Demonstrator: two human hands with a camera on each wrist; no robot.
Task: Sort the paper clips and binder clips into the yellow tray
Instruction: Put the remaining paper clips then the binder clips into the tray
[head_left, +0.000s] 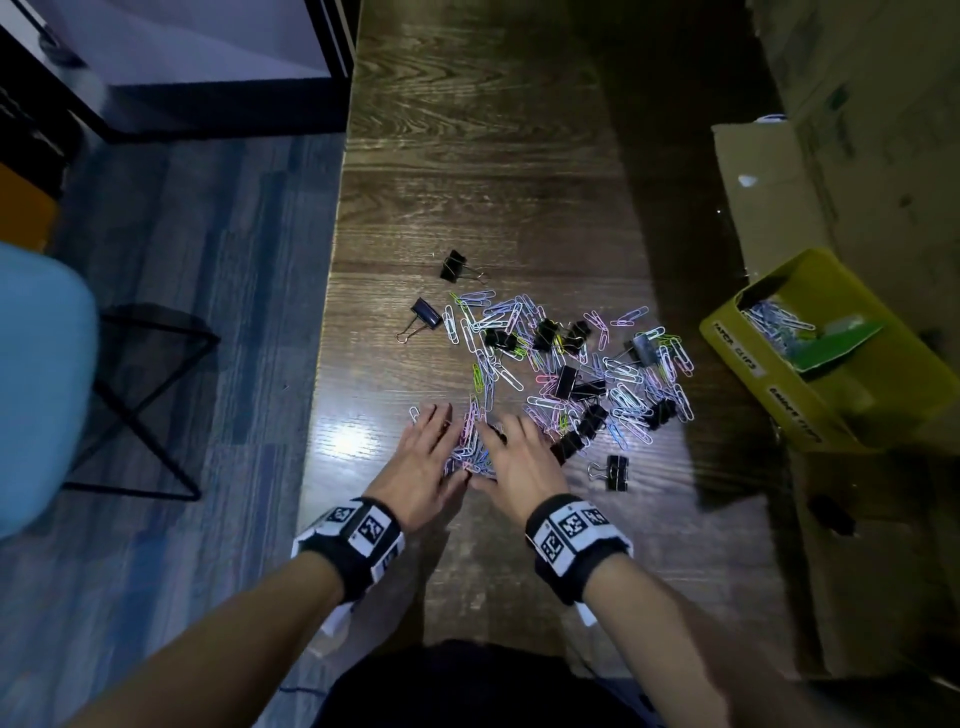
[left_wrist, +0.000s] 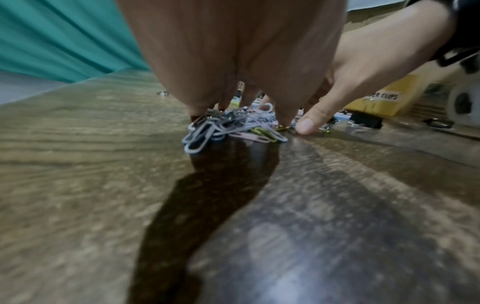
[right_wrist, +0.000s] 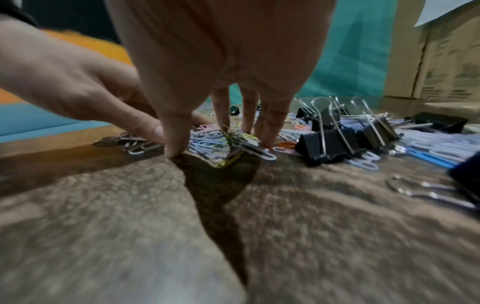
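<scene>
Coloured paper clips and black binder clips (head_left: 587, 364) lie scattered over the middle of the dark wooden table (head_left: 467, 156). My left hand (head_left: 428, 447) and right hand (head_left: 519, 457) rest side by side on the table's near part, fingers extended down, thumbs close together. Between them sits a small heap of paper clips (head_left: 471, 441), which both hands touch. The left wrist view shows this heap (left_wrist: 233, 125) under the left fingers. In the right wrist view the right fingers (right_wrist: 246, 115) press on the clips (right_wrist: 221, 142). The yellow tray (head_left: 779, 395) stands at the right, paper clips in its far compartment.
Single binder clips lie apart at the far left (head_left: 453, 266), at the left (head_left: 426, 313) and near my right hand (head_left: 616, 472). Cardboard boxes (head_left: 857, 545) crowd the table's right side around the tray. Off the table's left edge are a blue chair (head_left: 41, 389) and a black frame (head_left: 145, 395).
</scene>
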